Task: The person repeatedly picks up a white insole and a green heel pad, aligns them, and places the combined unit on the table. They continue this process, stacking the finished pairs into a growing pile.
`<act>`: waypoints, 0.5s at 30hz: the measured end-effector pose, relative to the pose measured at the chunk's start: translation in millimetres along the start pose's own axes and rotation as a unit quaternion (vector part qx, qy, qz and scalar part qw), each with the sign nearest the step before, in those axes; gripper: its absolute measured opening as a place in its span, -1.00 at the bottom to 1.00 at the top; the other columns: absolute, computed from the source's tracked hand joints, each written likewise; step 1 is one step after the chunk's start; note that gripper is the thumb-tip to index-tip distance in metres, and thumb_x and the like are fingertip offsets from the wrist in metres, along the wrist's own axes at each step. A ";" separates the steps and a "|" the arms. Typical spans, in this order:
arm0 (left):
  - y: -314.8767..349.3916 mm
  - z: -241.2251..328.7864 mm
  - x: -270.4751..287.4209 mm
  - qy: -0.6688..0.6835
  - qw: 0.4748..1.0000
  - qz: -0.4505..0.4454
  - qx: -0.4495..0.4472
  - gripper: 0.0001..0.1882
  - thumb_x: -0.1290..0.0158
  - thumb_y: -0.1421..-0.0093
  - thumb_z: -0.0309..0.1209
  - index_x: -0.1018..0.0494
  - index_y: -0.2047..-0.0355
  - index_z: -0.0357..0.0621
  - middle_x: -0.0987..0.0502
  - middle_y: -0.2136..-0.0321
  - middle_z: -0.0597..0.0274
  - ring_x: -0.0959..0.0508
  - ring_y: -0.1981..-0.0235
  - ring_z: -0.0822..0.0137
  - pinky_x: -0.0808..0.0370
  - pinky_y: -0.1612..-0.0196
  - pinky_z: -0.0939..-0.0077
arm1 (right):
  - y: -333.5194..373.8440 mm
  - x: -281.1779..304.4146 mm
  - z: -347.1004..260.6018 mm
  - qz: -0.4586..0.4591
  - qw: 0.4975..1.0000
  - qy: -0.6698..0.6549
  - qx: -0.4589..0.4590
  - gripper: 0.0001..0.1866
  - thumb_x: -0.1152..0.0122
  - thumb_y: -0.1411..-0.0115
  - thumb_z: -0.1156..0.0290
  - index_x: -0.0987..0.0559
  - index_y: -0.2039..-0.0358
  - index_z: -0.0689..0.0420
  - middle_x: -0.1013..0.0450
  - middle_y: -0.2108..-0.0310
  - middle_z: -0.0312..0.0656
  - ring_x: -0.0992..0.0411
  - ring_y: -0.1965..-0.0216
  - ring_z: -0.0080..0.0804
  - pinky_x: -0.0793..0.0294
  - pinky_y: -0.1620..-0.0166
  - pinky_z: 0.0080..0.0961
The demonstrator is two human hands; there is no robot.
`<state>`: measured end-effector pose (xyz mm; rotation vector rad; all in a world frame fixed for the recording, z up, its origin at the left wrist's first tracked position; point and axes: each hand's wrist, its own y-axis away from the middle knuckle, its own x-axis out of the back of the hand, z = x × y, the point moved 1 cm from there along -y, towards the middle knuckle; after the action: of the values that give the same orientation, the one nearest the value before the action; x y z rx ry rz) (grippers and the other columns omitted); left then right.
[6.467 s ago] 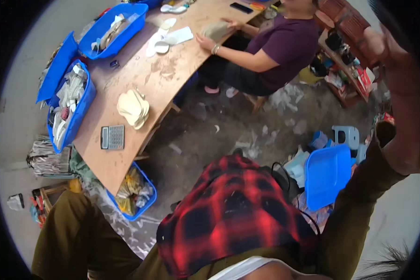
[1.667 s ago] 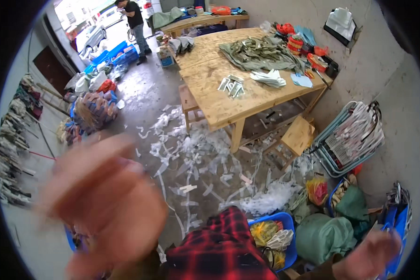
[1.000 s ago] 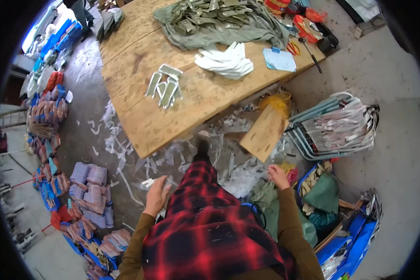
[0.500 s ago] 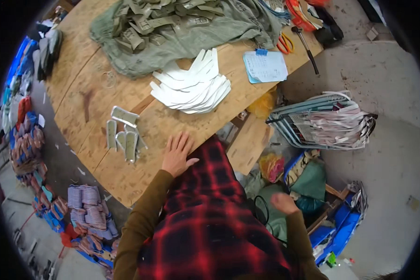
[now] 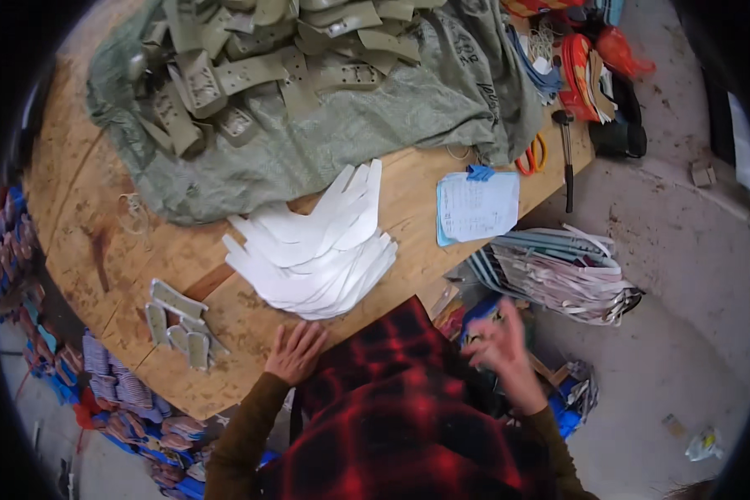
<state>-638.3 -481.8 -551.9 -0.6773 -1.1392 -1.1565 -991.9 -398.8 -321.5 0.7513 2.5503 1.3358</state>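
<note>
My left hand [image 5: 296, 352] lies flat at the near table edge with its fingers stretched out, holding nothing. Just beyond it is a fanned stack of white curved strips [image 5: 312, 271]. To its left sit several olive and white moulded pieces [image 5: 181, 304], small and oblong. My right hand [image 5: 504, 346] hangs in the air off the table's right side, slightly blurred. Its fingers look bent but apart, and nothing shows in them.
A green woven sack [image 5: 308, 150] with heaped olive pieces [image 5: 254, 77] covers the far table [image 5: 83, 250]. Clipped papers [image 5: 477, 204], orange-handled scissors [image 5: 532, 154] and a hammer [image 5: 566, 150] lie at the right. Beside the table stands a bundle of pale strips [image 5: 567, 275]; striped bundles [image 5: 112, 371] lie lower left.
My view has moved toward the table, so its things appear larger and lower. My right hand has risen from beside my body, its fingers now apart. My left hand still rests on the edge.
</note>
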 end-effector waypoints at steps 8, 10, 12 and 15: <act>3.2 -0.1 -1.2 0.030 0.999 -0.019 0.019 -0.44 -0.08 -0.12 -0.14 -0.35 -0.18 0.26 -0.32 -0.20 0.37 -0.26 -0.26 0.27 0.03 -0.32 -0.10 | -96.0 70.1 -28.2 0.045 0.978 0.204 0.018 -0.62 -0.14 -0.26 0.29 -0.50 -0.03 0.20 -0.53 0.26 -0.19 -0.49 0.23 -0.47 -0.44 0.12 -0.55; 3.4 -2.9 1.5 0.022 0.999 -0.037 0.025 -0.45 0.01 -0.19 -0.11 -0.31 -0.23 0.31 -0.27 -0.25 0.42 -0.21 -0.30 0.34 0.08 -0.34 -0.06 | -90.4 100.4 -20.3 -0.029 0.926 0.361 -0.105 -0.72 -0.11 -0.27 0.32 -0.57 0.11 0.21 -0.54 0.39 -0.23 -0.50 0.32 -0.50 -0.46 0.22 -0.57; 0.0 -7.6 -0.1 0.032 0.999 -0.025 0.026 -0.47 0.01 -0.19 -0.14 -0.34 -0.20 0.30 -0.29 -0.23 0.42 -0.22 -0.29 0.34 0.07 -0.34 -0.06 | -74.6 142.8 1.3 -0.215 0.891 0.359 -0.176 -0.76 -0.12 -0.25 0.34 -0.59 0.21 0.26 -0.54 0.43 -0.22 -0.48 0.37 -0.53 -0.47 0.27 -0.55; -3.7 1.8 0.7 0.032 0.998 0.004 0.052 -0.46 -0.08 -0.09 -0.15 -0.41 -0.13 0.23 -0.34 -0.19 0.34 -0.27 -0.26 0.25 0.03 -0.33 -0.08 | -54.6 136.9 47.4 -0.369 0.840 0.270 -0.294 -0.77 -0.08 -0.27 0.32 -0.56 0.36 0.23 -0.49 0.53 -0.27 -0.42 0.48 -0.61 -0.40 0.41 -0.61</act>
<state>-642.4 -481.6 -551.1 -0.5613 -1.1333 -1.0978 -1111.5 -321.4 -381.9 -0.7447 2.0982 1.9877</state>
